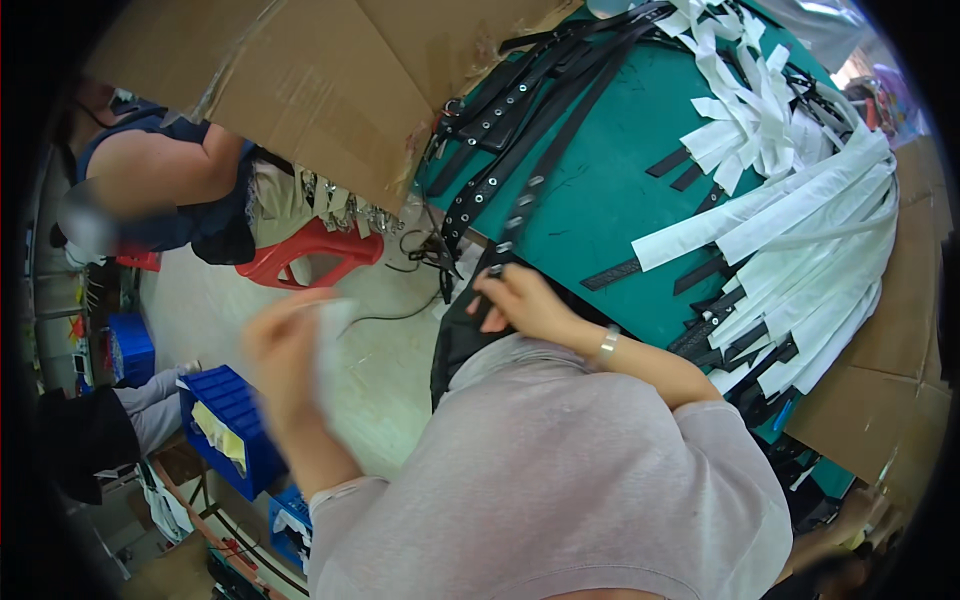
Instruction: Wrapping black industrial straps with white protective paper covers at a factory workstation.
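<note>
My right hand [520,305], a silvery band on its wrist, is closed on a black belt [520,212] set with metal eyelets. The belt runs from my fingers up over the green table [590,200]. Off to the left, out over the floor, my left hand [285,345] is raised and smeared by motion. Its fingers look pinched around a thin white strip [333,330], also blurred. More black eyelet belts [490,120] lie at the table's far left corner. On the right, a fanned pile of black belts in white wrapping [820,230] covers the table, dark ends poking out.
Large cardboard pieces [310,90] stand at the far left of the table, with more cardboard [870,410] on the right. A co-worker [170,180] sits beyond, near a red stool [320,250]. Blue crates [225,425] stand on the left.
</note>
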{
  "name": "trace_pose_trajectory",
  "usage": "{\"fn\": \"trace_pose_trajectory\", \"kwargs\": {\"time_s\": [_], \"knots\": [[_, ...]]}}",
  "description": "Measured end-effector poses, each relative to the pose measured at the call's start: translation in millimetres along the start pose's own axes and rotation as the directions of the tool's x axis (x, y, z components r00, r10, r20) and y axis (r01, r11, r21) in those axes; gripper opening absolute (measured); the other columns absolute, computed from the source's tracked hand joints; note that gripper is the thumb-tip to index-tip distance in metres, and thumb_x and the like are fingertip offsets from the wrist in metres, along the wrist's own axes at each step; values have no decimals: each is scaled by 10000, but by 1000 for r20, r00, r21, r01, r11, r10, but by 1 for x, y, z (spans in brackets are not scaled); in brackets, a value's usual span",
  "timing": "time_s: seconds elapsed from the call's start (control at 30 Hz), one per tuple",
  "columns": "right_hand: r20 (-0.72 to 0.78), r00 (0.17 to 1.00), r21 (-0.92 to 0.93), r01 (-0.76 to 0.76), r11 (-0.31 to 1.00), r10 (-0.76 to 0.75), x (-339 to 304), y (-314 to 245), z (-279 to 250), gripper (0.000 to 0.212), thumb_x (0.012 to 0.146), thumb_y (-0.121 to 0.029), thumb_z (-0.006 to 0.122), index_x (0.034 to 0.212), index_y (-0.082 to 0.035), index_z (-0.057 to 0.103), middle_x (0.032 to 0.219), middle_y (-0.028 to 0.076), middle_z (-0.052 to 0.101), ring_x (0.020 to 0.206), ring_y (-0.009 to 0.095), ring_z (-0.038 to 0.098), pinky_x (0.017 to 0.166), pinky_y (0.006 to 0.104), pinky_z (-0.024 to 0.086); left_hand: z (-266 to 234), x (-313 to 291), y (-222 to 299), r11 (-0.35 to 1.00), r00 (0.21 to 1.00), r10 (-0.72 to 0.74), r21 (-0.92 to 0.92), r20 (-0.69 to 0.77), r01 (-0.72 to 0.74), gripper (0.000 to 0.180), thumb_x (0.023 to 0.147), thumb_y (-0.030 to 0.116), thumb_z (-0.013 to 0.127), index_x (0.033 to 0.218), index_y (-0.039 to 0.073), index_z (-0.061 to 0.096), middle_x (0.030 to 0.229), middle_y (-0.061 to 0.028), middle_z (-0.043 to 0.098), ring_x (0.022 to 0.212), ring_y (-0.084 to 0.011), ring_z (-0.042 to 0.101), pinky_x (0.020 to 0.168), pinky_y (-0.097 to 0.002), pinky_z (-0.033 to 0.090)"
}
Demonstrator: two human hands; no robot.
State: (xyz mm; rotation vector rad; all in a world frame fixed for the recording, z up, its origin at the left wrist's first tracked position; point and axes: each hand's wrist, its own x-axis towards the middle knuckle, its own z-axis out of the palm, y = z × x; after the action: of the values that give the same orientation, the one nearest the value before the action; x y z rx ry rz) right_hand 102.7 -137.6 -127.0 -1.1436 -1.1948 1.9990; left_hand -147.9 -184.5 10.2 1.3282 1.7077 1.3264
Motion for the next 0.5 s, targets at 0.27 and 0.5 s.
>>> {"fn": "trace_pose_trajectory", "kwargs": {"time_s": [0.27, 0.5], "knots": [[-383, 832, 103, 470, 876, -402, -96, -108, -85, 125, 878, -68, 563, 958, 26, 546, 841, 171, 660, 567, 132, 608, 521, 239, 508, 165, 17, -7, 843, 786, -50, -396, 616, 365, 155, 727, -89, 692, 850, -22, 625, 809, -141, 686, 741, -137, 661, 681, -237, 530], [-523, 702, -23, 555, 832, -483, -94, -97, -76, 108, 878, -52, 588, 915, 44, 555, 855, 169, 664, 662, 162, 651, 581, 250, 545, 208, 1, 18, 869, 796, 1, -395, 605, 299, 226, 720, -73, 719, 871, -3, 568, 767, -119, 676, 707, -123, 656, 638, -212, 521]]}}
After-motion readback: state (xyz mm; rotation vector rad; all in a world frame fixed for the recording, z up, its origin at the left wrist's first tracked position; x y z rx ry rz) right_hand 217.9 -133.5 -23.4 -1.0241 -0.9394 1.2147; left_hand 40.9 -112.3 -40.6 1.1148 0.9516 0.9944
